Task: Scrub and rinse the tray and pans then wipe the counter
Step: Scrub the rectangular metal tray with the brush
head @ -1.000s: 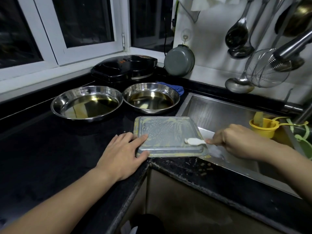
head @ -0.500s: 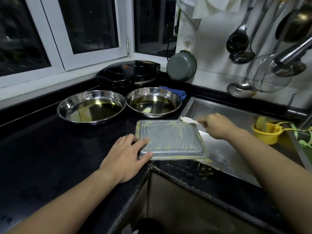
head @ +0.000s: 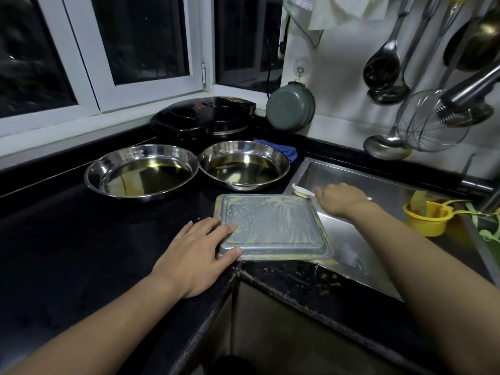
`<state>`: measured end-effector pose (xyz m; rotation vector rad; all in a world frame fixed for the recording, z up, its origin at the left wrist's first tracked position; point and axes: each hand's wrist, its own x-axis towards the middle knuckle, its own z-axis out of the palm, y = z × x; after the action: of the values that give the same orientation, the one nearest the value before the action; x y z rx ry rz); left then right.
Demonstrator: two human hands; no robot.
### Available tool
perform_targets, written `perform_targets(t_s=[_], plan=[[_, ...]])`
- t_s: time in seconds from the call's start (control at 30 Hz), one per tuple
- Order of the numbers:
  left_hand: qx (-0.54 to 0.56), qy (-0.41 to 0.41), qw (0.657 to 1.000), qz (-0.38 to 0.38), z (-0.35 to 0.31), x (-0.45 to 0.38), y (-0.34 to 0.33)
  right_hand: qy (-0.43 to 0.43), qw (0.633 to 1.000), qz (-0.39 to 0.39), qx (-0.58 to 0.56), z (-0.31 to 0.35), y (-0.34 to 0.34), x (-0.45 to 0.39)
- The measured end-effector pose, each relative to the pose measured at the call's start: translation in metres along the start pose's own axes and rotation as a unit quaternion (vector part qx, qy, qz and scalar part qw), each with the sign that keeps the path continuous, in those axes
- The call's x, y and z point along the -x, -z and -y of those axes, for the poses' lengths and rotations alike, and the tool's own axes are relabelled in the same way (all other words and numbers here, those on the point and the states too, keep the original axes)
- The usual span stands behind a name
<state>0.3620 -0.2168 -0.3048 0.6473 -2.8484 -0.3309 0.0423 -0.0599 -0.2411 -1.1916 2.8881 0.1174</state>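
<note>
Left hand (head: 196, 254) flat on near-left corner of square grey tray (head: 273, 226), fingers straight, pinning it on black bench (head: 81, 253) edge beside sink (head: 378, 190). Right hand (head: 339, 198) clenched on white scraper (head: 303, 191) — moved from near-right edge to far-right corner, so scraping continues; yellowish streaked residue left on matte metal. Beyond, two round shiny steel pans (head: 140, 171) oily, unwashed.

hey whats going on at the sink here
A person is working on a square grey tray smeared with yellowish residue; it lies flat on the black counter at the corner of the sink. The left hand rests flat on the tray's near left corner, steadying it. The right hand grips a small white scraper at the tray's far right corner. Two round steel pans wait behind, both oily.
</note>
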Motion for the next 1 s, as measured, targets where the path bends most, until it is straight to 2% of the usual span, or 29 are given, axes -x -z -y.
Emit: perform_targets(t_s=[0.1, 0.2, 0.4, 0.53, 0.67, 0.8, 1.0], plan=[[0.0, 0.005, 1.0, 0.003, -0.002, 0.001, 0.001, 0.029, 0.996, -0.045, 0.07, -0.008, -0.011, 0.018], [0.004, 0.01, 1.0, 0.007, -0.005, 0.001, 0.002, 0.035, 0.995, -0.05, 0.081, -0.019, -0.023, 0.048], [-0.003, 0.011, 1.0, 0.014, -0.003, 0.0, 0.001, 0.102, 0.98, -0.073, 0.157, -0.032, -0.027, 0.114], [0.006, 0.01, 1.0, 0.014, -0.002, 0.0, 0.0, 0.119, 0.972, -0.069, 0.189, -0.031, -0.021, 0.093], [0.01, 0.009, 1.0, 0.014, -0.003, -0.001, 0.003, 0.06, 0.99, -0.076, 0.101, -0.02, -0.018, 0.034], [0.009, 0.012, 1.0, 0.015, -0.005, 0.0, 0.004, 0.042, 0.99, -0.065, 0.117, -0.008, -0.009, 0.003], [-0.01, 0.014, 1.0, 0.003, -0.007, 0.0, 0.003, 0.1, 0.969, -0.103, 0.201, -0.01, -0.009, 0.071]])
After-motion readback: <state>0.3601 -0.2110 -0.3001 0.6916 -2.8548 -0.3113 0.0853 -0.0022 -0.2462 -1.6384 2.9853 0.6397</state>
